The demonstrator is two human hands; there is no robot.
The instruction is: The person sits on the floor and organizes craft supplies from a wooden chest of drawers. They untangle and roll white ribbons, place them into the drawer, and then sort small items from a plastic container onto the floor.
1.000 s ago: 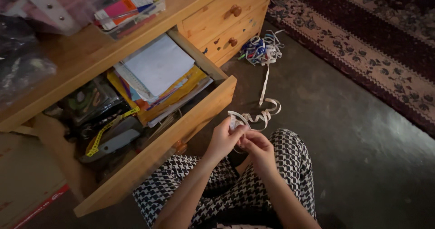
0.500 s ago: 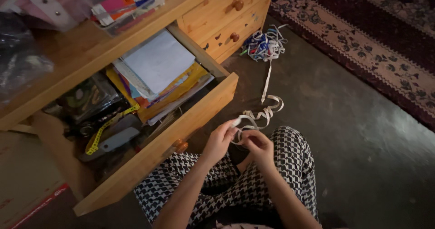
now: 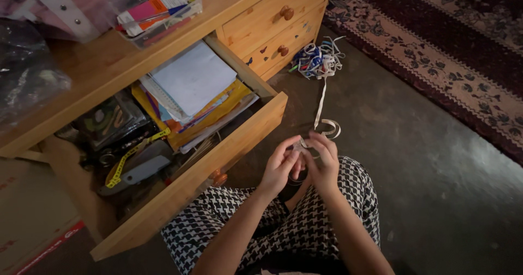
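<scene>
White ribbon (image 3: 321, 98) runs in a thin strip across the dark floor (image 3: 414, 160), from a tangled heap of white and blue strips (image 3: 318, 60) lying against the foot of the wooden dresser (image 3: 256, 22), down to a curl just above the person's hands. The near end of it is pinched between the fingers of both hands, which are raised together over the lap. The left hand (image 3: 280, 169) is closed on the strip with thumb and fingertips; the right hand (image 3: 322, 163) grips it just beside, its fingers bent over the curl. Below the hands are knees in black-and-white houndstooth trousers (image 3: 348, 199). To the left, touching none of this, a drawer (image 3: 218, 155) of the dresser stands pulled out, packed with papers and folders (image 3: 190, 84), a yellow measuring tape (image 3: 128, 155) and dark pouches. On top of the dresser sit a clear plastic box of small coloured items (image 3: 158, 11) and plastic bags. A patterned rug (image 3: 452, 46) covers the floor at the upper right, well apart from the hands.
</scene>
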